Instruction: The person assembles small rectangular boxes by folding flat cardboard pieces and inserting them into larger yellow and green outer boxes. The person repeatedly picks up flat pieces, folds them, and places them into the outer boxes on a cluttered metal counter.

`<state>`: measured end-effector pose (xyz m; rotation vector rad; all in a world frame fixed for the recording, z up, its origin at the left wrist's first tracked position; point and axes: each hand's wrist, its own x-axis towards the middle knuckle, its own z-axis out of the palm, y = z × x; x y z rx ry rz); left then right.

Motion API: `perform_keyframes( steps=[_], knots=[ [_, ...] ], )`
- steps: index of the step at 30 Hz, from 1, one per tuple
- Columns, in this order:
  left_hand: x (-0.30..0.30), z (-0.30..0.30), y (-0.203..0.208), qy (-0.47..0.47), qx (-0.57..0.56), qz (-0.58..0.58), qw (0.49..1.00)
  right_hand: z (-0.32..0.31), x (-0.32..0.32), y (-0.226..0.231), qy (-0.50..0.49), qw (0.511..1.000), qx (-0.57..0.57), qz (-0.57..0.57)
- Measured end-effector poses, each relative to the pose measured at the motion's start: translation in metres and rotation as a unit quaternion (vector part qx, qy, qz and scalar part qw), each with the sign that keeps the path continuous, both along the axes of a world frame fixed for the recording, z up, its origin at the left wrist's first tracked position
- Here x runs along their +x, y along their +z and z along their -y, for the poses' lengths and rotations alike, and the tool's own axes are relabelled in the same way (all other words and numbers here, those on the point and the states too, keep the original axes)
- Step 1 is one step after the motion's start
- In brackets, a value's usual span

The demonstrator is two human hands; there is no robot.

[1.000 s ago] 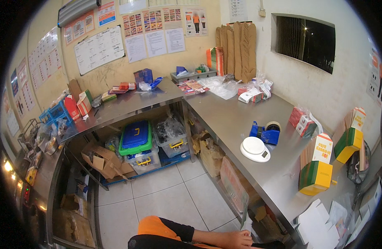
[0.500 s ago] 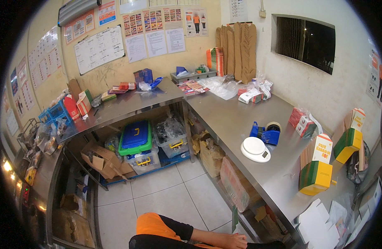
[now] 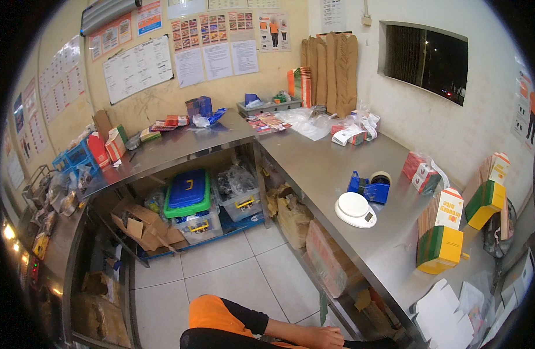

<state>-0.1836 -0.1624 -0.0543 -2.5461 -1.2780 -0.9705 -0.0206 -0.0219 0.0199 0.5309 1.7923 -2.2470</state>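
Note:
My left hand lies at the bottom edge, its forearm coming across from an orange and black sleeve. The fingers look curled inward beside a black sleeve; what they hold, if anything, is hidden. A narrow dark green strip stands just above the hand; whether it is gripped I cannot tell. My right hand is out of sight. To the right, on the steel table, are a white kitchen scale, a blue tape dispenser and a stack of folded yellow-green cartons.
More folded cartons, a red box and white cardboard line the right side. A second steel counter runs along the back. Beneath it are lidded bins and an open cardboard box. Tiled floor lies between.
The view has shifted very slightly. The green strip above my left hand appears narrower and a little further left; the hand has hardly moved.

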Motion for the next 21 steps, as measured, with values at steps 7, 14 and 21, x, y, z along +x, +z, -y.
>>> perform_keyframes(
  steps=[7, 14, 21],
  knots=[
    [0.001, 0.005, 0.016, 0.002, -0.036, 0.041, 0.998, 0.000, 0.001, -0.003, 0.003, 1.000, -0.007, 0.000],
    [0.004, 0.007, 0.023, 0.043, -0.028, 0.050, 0.997, 0.000, 0.003, -0.008, 0.008, 1.000, -0.014, -0.001],
    [0.004, 0.005, -0.008, -0.025, -0.114, 0.105, 0.988, 0.001, 0.005, -0.012, 0.010, 1.000, -0.019, -0.003]
  ],
)
